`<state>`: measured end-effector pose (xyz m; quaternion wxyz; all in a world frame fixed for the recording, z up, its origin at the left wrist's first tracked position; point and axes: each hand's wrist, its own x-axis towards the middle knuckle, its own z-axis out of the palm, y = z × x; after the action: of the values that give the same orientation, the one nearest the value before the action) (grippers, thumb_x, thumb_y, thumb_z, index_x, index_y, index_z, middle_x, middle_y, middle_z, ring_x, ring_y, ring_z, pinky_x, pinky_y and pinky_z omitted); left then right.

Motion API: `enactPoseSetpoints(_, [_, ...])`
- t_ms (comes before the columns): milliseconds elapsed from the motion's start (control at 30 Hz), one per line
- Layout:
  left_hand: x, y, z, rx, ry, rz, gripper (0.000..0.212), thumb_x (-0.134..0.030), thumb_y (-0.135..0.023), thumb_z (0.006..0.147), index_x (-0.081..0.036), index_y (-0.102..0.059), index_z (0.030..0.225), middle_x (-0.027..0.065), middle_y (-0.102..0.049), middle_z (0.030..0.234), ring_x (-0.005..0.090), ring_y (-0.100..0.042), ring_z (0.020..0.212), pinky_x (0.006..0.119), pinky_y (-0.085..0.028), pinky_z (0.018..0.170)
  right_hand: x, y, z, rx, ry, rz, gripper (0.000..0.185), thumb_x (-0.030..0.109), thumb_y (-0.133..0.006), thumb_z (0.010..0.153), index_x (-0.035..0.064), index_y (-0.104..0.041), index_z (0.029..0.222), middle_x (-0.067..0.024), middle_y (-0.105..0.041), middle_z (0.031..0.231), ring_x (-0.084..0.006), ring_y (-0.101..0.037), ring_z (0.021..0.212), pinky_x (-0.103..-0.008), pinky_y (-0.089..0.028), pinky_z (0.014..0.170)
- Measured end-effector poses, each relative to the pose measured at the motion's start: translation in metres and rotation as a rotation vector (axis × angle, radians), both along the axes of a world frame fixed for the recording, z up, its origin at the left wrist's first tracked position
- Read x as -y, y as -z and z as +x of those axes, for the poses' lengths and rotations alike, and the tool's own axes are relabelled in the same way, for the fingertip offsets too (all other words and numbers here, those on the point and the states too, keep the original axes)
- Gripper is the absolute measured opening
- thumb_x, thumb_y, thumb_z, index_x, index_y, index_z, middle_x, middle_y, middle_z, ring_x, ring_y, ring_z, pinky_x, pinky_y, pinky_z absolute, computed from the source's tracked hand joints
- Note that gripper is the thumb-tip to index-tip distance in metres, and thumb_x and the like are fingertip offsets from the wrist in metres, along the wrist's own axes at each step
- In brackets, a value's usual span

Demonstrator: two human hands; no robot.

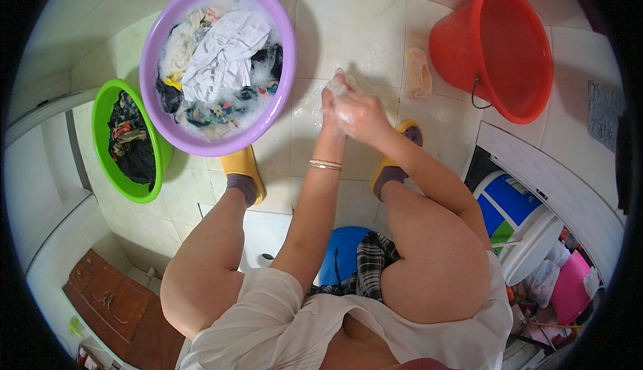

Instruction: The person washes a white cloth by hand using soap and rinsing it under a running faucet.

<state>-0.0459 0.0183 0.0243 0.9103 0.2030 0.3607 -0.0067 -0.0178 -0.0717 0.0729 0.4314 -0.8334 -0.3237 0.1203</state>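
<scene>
My left hand (335, 94), with thin bangles at its wrist, and my right hand (362, 115) are pressed together over the tiled floor, covered in white lather. Blur and suds hide whether anything is between them. To their left, a purple basin (287, 76) holds sudsy water and soaking laundry; a crumpled white garment (226, 51) lies on top, over dark, patterned, yellow and cream cloth. Right of my hands, an orange-yellow bar (419, 72), which looks like soap in a clear wrapper, rests on the floor.
A green basin (163, 161) of dark wet clothes stands left, touching the purple one. A red bucket (454, 48) stands at the upper right. Yellow slippers (243, 169) are on my feet. A blue stool or tub (341, 254) shows between my legs; a blue-and-white container (512, 204) lies right.
</scene>
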Motion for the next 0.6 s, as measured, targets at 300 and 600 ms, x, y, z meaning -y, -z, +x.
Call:
enactPoseSetpoints(300, [0.01, -0.005, 0.004, -0.075, 0.216, 0.495, 0.016, -0.021, -0.048, 0.088, -0.008, -0.053, 0.081, -0.0009, -0.049, 0.064, 0.0108, -0.049, 0.052, 0.025, -0.042, 0.047, -0.009, -0.018, -0.006, 0.216, 0.001, 0.231, 0.012, 0.014, -0.055, 0.081, 0.0044, -0.061, 0.077, -0.0162, -0.058, 0.065, -0.0314, -0.057, 0.057, -0.0357, -0.047, 0.052])
enactPoseSetpoints(600, [0.003, -0.005, -0.001, 0.009, 0.117, 0.046, 0.022, -0.027, -0.044, 0.09, -0.008, -0.052, 0.084, 0.0007, -0.051, 0.069, 0.0097, -0.051, 0.061, 0.025, -0.043, 0.051, -0.003, -0.002, -0.005, -0.063, 0.186, -0.179, 0.02, 0.021, -0.053, 0.082, 0.0029, -0.056, 0.074, -0.0162, -0.058, 0.066, -0.0317, -0.058, 0.057, -0.0397, -0.047, 0.05])
